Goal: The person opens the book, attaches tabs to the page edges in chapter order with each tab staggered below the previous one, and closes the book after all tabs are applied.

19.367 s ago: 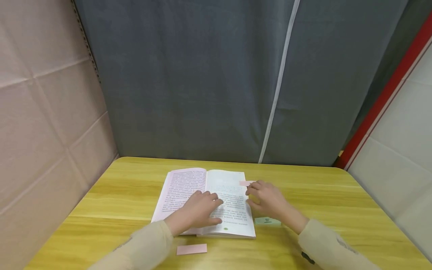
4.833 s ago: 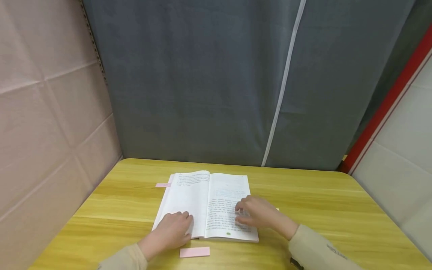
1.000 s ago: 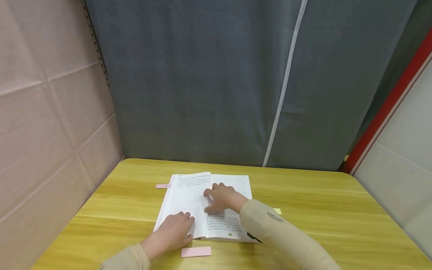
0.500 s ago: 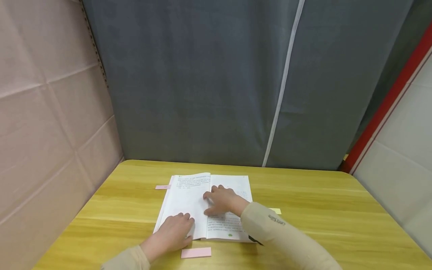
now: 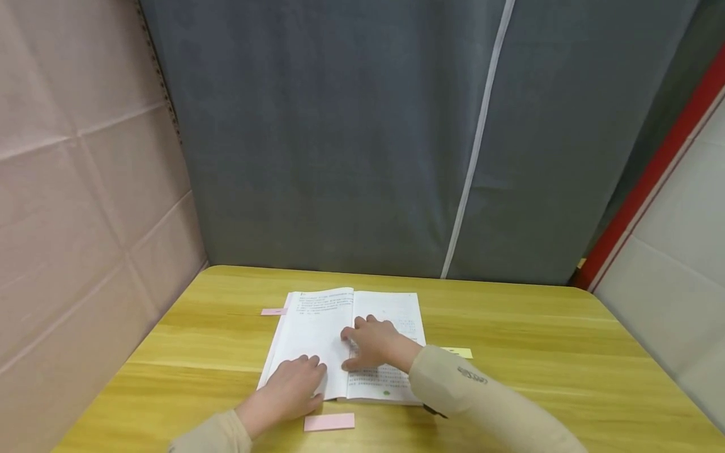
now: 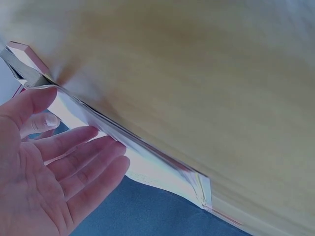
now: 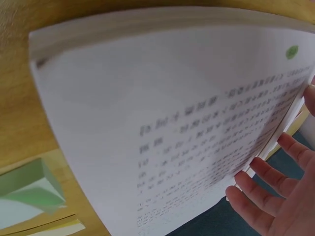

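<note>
An open book [image 5: 317, 336] lies on the table, its left page mostly blank below a few lines of text. My left hand [image 5: 293, 385] rests on the lower part of that page; the left wrist view shows the fingers fairly straight and loosely bent. Near the spine, my right hand [image 5: 370, 345] touches the book with fingers spread, palm over the right-hand page. Neither hand grips anything. A pink sticky tab [image 5: 274, 311] juts from the book's left edge. In the right wrist view, the right hand [image 7: 275, 196] has its fingertips along the gutter beside printed lines.
A pink sticky-note pad [image 5: 329, 422] lies in front of the book. To the right, a yellow strip [image 5: 461, 353] is partly covered by the right sleeve. The right wrist view shows a green pad [image 7: 29, 182] beside it. A grey curtain [image 5: 328, 138] hangs behind the table.
The pink tab, at the right page's edge 19.4 seconds ago, now juts out left, and the left page differs. My right hand has moved left to the spine, then slightly nearer; my left stays put.
</note>
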`<action>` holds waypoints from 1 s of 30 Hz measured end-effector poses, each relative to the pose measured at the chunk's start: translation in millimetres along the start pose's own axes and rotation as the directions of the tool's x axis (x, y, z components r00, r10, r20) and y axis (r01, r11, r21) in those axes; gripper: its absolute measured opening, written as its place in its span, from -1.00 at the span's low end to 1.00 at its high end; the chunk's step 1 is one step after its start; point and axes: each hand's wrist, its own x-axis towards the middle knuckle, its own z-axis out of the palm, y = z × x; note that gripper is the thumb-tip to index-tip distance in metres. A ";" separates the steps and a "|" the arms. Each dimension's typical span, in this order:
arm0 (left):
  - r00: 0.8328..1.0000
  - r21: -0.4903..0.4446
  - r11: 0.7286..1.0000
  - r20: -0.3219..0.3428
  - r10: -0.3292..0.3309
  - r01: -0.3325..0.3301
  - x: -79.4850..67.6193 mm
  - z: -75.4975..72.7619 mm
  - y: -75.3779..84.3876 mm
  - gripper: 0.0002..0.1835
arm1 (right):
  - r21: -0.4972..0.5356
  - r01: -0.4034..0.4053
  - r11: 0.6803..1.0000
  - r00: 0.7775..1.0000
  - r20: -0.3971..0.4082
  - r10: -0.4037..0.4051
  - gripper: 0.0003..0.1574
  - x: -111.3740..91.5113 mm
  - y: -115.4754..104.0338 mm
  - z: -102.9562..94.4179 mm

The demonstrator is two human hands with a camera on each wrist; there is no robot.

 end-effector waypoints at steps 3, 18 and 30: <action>1.000 0.001 1.000 -0.004 0.001 -0.001 0.0 -0.2 0.4 -0.70 | 0.003 0.005 1.000 1.000 -0.016 -0.005 -0.28 -1.7 0.6 0.4; 1.000 0.001 1.000 -0.008 0.001 -0.001 -0.3 0.5 1.0 -0.70 | -0.034 0.049 0.998 0.998 -0.042 -0.050 -0.31 -11.2 -6.8 0.9; 1.000 0.010 1.000 -0.020 0.013 -0.013 -0.5 2.1 0.5 -0.71 | -0.026 0.065 0.998 0.995 -0.081 -0.066 -0.31 -13.3 -5.3 9.3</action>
